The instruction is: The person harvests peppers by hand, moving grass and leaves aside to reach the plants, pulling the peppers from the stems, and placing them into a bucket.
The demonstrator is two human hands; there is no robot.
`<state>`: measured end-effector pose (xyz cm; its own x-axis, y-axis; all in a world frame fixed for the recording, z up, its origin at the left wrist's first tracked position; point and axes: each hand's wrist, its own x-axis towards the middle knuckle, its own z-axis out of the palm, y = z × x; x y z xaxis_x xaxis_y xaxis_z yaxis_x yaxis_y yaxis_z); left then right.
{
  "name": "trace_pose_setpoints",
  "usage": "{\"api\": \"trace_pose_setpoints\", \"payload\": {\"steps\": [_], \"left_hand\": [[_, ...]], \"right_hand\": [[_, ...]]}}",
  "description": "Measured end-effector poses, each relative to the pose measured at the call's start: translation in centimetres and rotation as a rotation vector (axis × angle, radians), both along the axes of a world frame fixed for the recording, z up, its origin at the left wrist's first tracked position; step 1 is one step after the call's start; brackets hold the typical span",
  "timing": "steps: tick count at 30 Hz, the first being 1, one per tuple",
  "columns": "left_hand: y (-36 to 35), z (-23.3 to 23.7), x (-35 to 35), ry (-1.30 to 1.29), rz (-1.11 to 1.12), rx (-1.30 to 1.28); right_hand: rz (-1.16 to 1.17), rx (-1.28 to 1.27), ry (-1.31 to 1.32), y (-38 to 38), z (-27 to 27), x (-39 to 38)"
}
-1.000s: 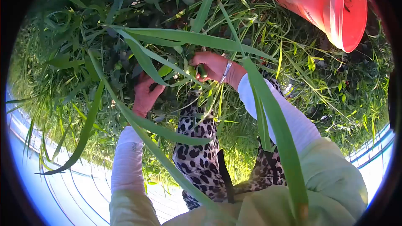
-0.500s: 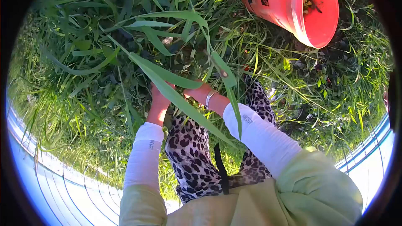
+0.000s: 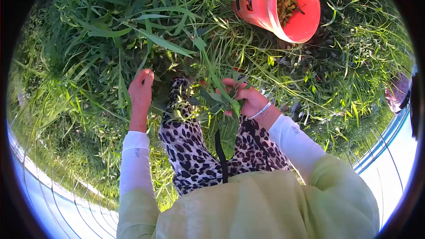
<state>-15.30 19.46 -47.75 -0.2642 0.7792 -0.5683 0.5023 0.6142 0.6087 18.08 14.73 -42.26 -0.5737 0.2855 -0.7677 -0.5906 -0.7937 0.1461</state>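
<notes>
My left hand [image 3: 141, 89] is closed with its fingers curled, at the edge of the tall grass [image 3: 99, 33]. A narrow blade rises beside its fingertips, and whatever lies inside the fist is hidden. My right hand [image 3: 251, 101], with a silver bracelet [image 3: 261, 109] on the wrist, is bent round some green leaves [image 3: 236, 106] above my right knee. Between the hands stand leafy stems [image 3: 183, 108], partly in front of my leopard-print trousers [image 3: 190, 146].
An orange-red bucket [image 3: 261, 11] lies tilted in the grass at the upper right, its mouth facing right. Yellowish-brown pieces [image 3: 287, 6] sit inside it. Pale sheeting with thin dark lines [image 3: 57, 199] borders the grass at lower left.
My hands have come apart, the left moving left and the right moving right and turning up. The broad blade that crossed my arms is off them. The view has shifted.
</notes>
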Motion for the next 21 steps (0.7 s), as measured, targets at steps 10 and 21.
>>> {"api": "trace_pose_setpoints", "payload": {"steps": [10, 21], "left_hand": [[-5.4, 17.4, 13.1, -1.143, -0.277, -0.397], [-6.5, 24.3, 10.2, -0.738, 0.091, -0.298]], "right_hand": [[0.139, 0.167, 0.139, -1.3, 11.0, -0.8], [0.26, 0.354, -0.362, 1.0, 14.0, 5.8]]}}
